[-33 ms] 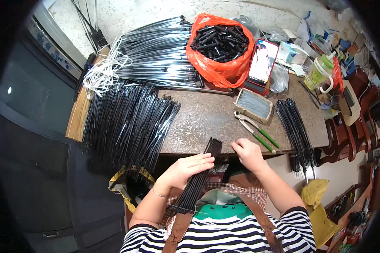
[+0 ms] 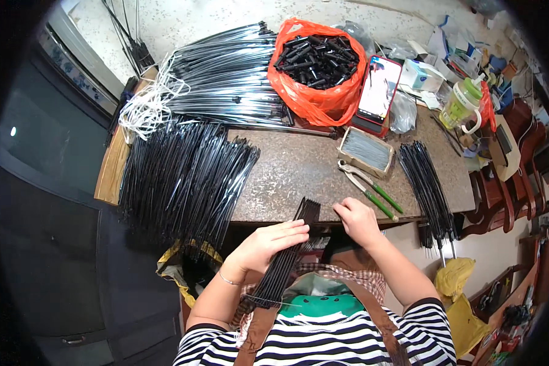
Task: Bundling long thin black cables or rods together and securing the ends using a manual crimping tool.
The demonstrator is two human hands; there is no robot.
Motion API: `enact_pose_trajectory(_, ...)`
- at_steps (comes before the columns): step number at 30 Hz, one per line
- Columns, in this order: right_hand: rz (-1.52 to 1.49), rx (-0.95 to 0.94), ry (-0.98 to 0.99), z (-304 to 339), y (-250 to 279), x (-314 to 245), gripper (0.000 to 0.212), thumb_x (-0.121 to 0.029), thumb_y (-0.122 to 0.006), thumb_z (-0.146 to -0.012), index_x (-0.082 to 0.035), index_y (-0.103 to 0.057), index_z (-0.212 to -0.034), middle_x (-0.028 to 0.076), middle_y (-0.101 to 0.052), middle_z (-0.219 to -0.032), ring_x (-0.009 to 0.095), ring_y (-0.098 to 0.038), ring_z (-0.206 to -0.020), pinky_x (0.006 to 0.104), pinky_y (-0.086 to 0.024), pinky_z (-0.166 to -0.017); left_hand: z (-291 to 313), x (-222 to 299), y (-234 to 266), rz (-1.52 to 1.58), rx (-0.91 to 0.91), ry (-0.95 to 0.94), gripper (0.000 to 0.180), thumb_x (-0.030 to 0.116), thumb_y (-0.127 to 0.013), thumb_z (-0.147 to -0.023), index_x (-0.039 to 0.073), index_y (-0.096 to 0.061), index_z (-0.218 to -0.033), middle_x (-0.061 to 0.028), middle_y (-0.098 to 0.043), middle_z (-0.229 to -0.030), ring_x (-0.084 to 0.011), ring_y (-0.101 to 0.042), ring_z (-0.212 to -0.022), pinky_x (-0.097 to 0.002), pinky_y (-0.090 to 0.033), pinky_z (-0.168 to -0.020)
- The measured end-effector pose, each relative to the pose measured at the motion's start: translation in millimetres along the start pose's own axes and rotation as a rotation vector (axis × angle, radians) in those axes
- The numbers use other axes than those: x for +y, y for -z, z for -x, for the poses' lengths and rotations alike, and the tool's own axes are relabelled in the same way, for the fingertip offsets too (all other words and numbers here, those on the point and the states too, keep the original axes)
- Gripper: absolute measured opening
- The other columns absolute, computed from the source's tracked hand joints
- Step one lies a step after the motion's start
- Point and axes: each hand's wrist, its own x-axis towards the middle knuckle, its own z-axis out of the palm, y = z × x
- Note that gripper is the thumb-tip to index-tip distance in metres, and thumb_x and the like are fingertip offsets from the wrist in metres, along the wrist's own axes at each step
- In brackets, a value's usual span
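Note:
A flat row of thin black rods (image 2: 280,271) slants from my lap up to the table's front edge. My left hand (image 2: 268,244) grips it near the middle, fingers laid together across the top and thumb hidden. Across the rods' lower end runs a thin wire (image 2: 291,304), sticking out to the right. To the right of the row's upper end, apart from it, my right hand (image 2: 358,221) is closed with thumb and forefinger pinched. Whatever it may hold is too small to see. Beyond it on the table lie green-handled pincers (image 2: 372,194) and a box of thin grey wires (image 2: 368,151).
A large pile of black rods (image 2: 183,183) overhangs the table's left front; shinier rods (image 2: 226,79) lie behind. A red bag (image 2: 317,107) holds black tubes, beside a propped phone (image 2: 378,91). More rods (image 2: 426,189) overhang the right edge, near a green-lidded bottle (image 2: 462,104).

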Motion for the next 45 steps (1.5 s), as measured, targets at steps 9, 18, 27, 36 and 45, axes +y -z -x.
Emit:
enact_pose_trajectory(9,-0.080,0.041,-0.164,-14.3,-8.0,-14.6,0.013,-0.006,-0.047,-0.061,-0.007,-0.053,-0.073,0.008,-0.048,-0.069,0.026,-0.050,-0.063,0.0343,-0.042,-0.053,-4.0,14.1,6.9,0.046,-0.044,0.025,0.049,0.022,-0.063,-0.053,0.005,-0.049,-0.097,-0.0118,-0.043,-0.108,-0.0253,-0.039,-0.103,-0.0369,-0.028,-0.088)
enact_pose_trajectory(18,-0.274,-0.039,0.373,-67.3,72.4,-50.1,0.036,-0.011,-0.055,-0.059,-0.005,-0.048,-0.093,0.011,-0.048,-0.092,0.026,-0.044,-0.090,0.0330,-0.034,-0.078,-49.6,42.4,34.2,0.948,0.467,0.065,0.026,0.023,-0.053,-0.069,-0.001,-0.050,-0.058,-0.0067,-0.049,-0.053,-0.0186,-0.046,-0.053,-0.0312,-0.038,-0.060)
enact_pose_trajectory(27,-1.156,0.575,-0.006,-68.7,85.3,-57.7,0.024,-0.024,-0.040,-0.080,0.000,-0.041,-0.082,0.010,-0.048,-0.067,0.012,-0.045,-0.056,0.0238,-0.038,-0.052,-107.4,8.6,53.9,0.622,-0.258,-0.185,0.030,0.017,-0.060,-0.065,0.005,-0.051,-0.090,-0.0088,-0.054,-0.078,-0.0183,-0.052,-0.069,-0.0269,-0.040,-0.062)
enact_pose_trajectory(36,-1.259,0.590,0.145,-96.0,115.9,-60.3,0.035,-0.034,-0.042,-0.077,0.000,-0.037,-0.082,0.009,-0.044,-0.053,0.014,-0.042,-0.042,0.0238,-0.037,-0.040,-113.5,-174.4,147.2,-1.001,0.428,0.655,0.019,0.014,-0.044,-0.067,0.007,-0.052,-0.082,-0.0062,-0.053,-0.081,-0.0213,-0.044,-0.087,-0.0465,-0.030,-0.078)
enact_pose_trajectory(45,-1.217,0.503,0.190,-94.2,127.1,-66.0,0.033,-0.031,-0.040,-0.078,-0.004,-0.027,-0.092,0.012,-0.046,-0.067,0.014,-0.044,-0.049,0.0244,-0.039,-0.045,-107.8,-131.1,153.3,-1.133,0.017,0.580,0.018,0.017,-0.038,-0.073,0.011,-0.055,-0.076,-0.0012,-0.052,-0.084,-0.0174,-0.044,-0.089,-0.0546,-0.028,-0.077)
